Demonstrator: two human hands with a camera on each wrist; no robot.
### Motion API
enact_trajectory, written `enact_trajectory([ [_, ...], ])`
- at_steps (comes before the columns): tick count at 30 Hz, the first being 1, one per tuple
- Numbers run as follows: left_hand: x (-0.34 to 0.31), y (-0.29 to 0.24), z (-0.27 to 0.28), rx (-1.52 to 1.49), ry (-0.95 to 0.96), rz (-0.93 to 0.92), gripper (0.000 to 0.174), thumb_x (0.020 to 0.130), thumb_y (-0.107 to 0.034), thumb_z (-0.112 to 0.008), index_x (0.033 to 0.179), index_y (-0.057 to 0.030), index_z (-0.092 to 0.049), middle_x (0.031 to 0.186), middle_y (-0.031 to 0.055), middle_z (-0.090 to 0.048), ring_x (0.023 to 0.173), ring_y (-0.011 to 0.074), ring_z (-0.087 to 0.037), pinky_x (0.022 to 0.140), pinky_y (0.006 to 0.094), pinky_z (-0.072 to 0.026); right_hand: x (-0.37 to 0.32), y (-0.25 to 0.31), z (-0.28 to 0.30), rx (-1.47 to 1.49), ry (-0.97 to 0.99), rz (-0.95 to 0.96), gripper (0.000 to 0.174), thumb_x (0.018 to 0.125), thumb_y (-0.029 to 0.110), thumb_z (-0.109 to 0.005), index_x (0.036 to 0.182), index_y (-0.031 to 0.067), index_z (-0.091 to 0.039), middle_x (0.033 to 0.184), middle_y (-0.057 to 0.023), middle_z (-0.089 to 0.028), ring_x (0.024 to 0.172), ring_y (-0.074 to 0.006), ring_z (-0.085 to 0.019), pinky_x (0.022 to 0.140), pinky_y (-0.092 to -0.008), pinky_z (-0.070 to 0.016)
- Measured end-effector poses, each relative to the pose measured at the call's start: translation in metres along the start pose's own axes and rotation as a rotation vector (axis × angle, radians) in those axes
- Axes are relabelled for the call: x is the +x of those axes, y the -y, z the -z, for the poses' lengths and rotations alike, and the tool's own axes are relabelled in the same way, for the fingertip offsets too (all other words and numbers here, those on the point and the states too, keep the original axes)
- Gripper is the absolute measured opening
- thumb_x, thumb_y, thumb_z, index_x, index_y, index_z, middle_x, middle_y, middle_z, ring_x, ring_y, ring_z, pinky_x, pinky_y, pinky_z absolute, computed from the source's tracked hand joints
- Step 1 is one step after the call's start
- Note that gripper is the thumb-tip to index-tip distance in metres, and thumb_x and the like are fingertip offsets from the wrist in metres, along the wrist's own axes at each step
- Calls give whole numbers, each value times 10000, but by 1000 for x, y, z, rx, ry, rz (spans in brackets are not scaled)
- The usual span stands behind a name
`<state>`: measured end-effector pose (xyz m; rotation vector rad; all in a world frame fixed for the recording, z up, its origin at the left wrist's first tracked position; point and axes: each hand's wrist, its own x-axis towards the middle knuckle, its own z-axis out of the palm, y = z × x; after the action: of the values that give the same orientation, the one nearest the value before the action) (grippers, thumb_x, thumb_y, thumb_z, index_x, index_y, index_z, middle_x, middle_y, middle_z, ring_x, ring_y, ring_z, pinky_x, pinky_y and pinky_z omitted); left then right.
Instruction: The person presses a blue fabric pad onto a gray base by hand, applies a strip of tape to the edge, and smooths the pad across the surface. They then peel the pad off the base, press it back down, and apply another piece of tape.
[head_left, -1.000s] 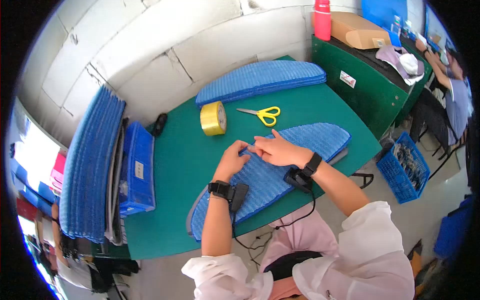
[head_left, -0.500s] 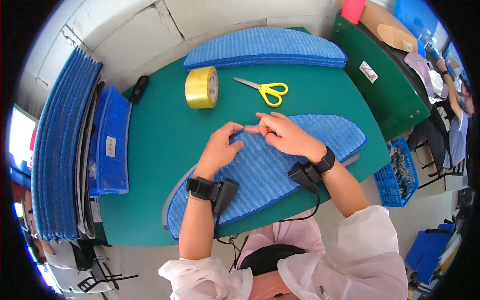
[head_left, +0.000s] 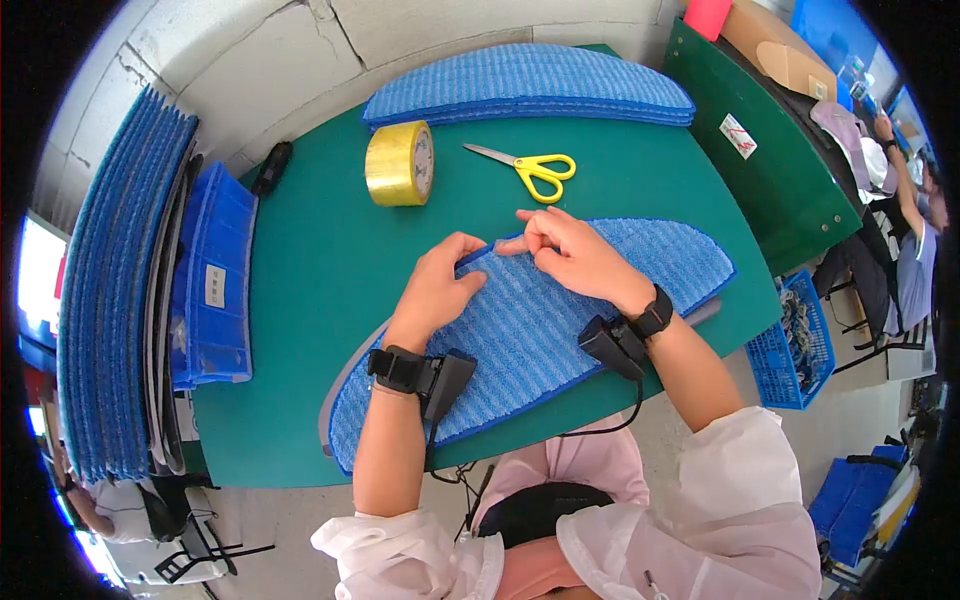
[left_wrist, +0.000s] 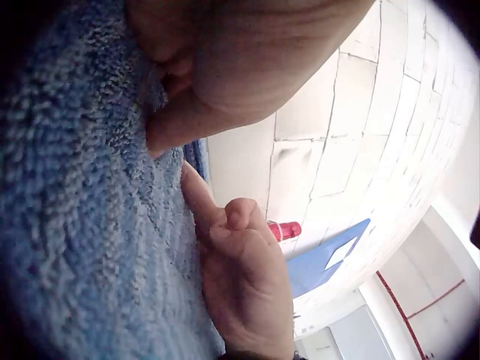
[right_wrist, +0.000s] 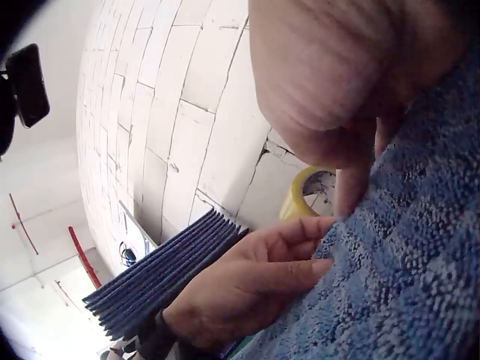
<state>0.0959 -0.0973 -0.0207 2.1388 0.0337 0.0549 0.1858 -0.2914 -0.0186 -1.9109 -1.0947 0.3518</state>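
Note:
A blue ribbed pad (head_left: 540,330) with darker edging lies on the green table, a grey layer showing beneath it. At its far edge the left hand (head_left: 432,290) pinches the border, thumb on top and fingers at the rim, as the right wrist view also shows of the left hand (right_wrist: 255,281). The right hand (head_left: 585,262) is just beside it, index finger straight and touching the edge near the left fingertips, other fingers bent. In the left wrist view the right hand (left_wrist: 247,277) has one finger extended against the pad (left_wrist: 97,225).
Yellow tape (head_left: 400,165) and yellow-handled scissors (head_left: 540,175) lie beyond the pad. Stacked blue pads (head_left: 530,90) are at the table's back. Upright pads (head_left: 120,300) and a blue bin (head_left: 215,280) stand left. A green cabinet (head_left: 760,150) and blue basket (head_left: 790,345) are right.
The head view has shifted, so the table stuff sits differently in frame. Both hands stay at the pad's far edge; the right hand's upper fingers look slightly more bent.

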Motion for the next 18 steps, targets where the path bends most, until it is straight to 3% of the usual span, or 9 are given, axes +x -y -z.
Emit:
enact_trajectory([
  [3, -1, -3, 1, -51, 12, 12, 332, 729, 23, -632, 1049, 17, -544, 1009, 109, -611, 956, 190, -575, 873, 297, -438, -1, -1, -6, 417, -151, 85, 101, 774, -11, -455, 757, 76, -406, 750, -46, -563, 1064, -279, -586, 987, -419, -323],
  [4, 0, -2, 1, -52, 13, 20, 332, 726, 25, -632, 1047, 15, -545, 1012, 108, -610, 964, 189, -572, 879, 297, -435, -1, -2, -6, 416, -152, 85, 101, 774, -11, -455, 757, 76, -406, 750, -46, -563, 1064, -279, -586, 987, -419, -323],
  [6, 0, 0, 1, -53, 14, 29, 333, 723, 27, -633, 1044, 14, -546, 1014, 106, -609, 972, 189, -570, 885, 296, -432, 1, -3, -7, 500, -139, 147, 72, 783, 35, -455, 784, 91, -410, 782, -31, -578, 1156, -310, -518, 1066, -485, -173],
  [7, 0, 2, 1, -72, 17, 21, 332, 721, 26, -635, 1042, 11, -548, 1011, 103, -609, 976, 187, -568, 888, 297, -430, 1, -4, -8, 500, -139, 147, 72, 783, 35, -455, 784, 91, -410, 782, -31, -578, 1156, -310, -518, 1066, -485, -173],
  [9, 0, 2, 0, -92, 21, 13, 332, 719, 25, -636, 1039, 8, -550, 1008, 100, -608, 981, 186, -565, 892, 298, -428, -1, -5, -9, 25, -27, 148, 71, 797, 34, -445, 814, 93, -409, 841, -28, -605, 1262, -302, -409, 1076, -525, -129],
  [13, 0, 1, -1, -49, 2, 5, 328, 716, 21, -641, 1031, 4, -551, 1001, 93, -606, 969, 184, -565, 881, 302, -429, 1, -12, -8, -42, 24, 149, 84, 799, 32, -447, 833, 100, -410, 927, -10, -643, 1315, -300, -324, 1073, -550, -98],
  [15, 0, 1, 0, -44, 2, -4, 327, 716, 19, -643, 1029, 4, -551, 1000, 92, -606, 964, 184, -566, 876, 304, -430, 1, -11, -8, 39, -22, 181, 86, 798, 34, -455, 820, 101, -404, 987, -32, -655, 1235, -319, -436, 1074, -540, -114],
  [16, -1, -1, 0, -59, 10, 2, 327, 719, 21, -640, 1033, 4, -548, 1000, 92, -606, 962, 182, -566, 871, 301, -431, 1, -10, -6, 39, -27, 179, 86, 798, 34, -455, 820, 101, -404, 987, -32, -655, 1235, -319, -436, 1074, -540, -114],
  [18, -1, -3, 1, -75, 18, 6, 328, 723, 24, -636, 1037, 5, -545, 999, 91, -605, 960, 179, -566, 866, 298, -432, 0, -7, -2, 625, -36, 54, 85, 802, 43, -468, 819, 96, -404, 930, -40, -672, 1056, -267, -580, 1075, -512, -132],
])
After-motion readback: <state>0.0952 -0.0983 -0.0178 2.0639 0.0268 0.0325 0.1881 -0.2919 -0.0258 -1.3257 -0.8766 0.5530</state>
